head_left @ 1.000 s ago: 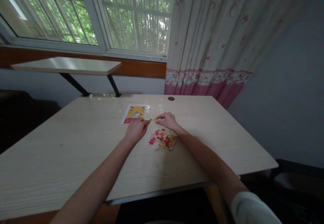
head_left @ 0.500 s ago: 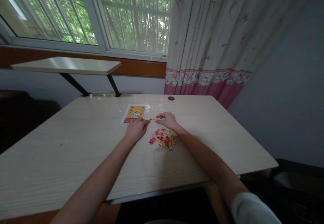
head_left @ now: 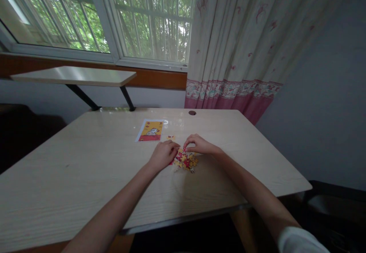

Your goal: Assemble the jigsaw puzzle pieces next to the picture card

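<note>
A heap of loose jigsaw pieces (head_left: 187,163) in red, yellow and white lies on the table between my hands. My right hand (head_left: 198,144) is at its upper edge, thumb and forefinger pinched on a small red puzzle piece (head_left: 185,149). At the heap's left side, my left hand (head_left: 164,154) rests with its fingers reaching over the pieces and nothing visibly held. Just beyond the heap sits a small yellow group of puzzle pieces (head_left: 170,137). To the left of it lies a picture card (head_left: 151,131) with a white animal on yellow and red.
The pale wooden table (head_left: 114,176) has a round cable hole (head_left: 192,112) near its back edge. A raised shelf (head_left: 74,76) on black legs stands at the back left. Behind are a barred window and a floral curtain (head_left: 228,55); a dark chair (head_left: 337,203) is at the right.
Both hands have moved from the small group by the card back toward me, to the heap. The small group now lies free, and my right hand pinches a red puzzle piece.
</note>
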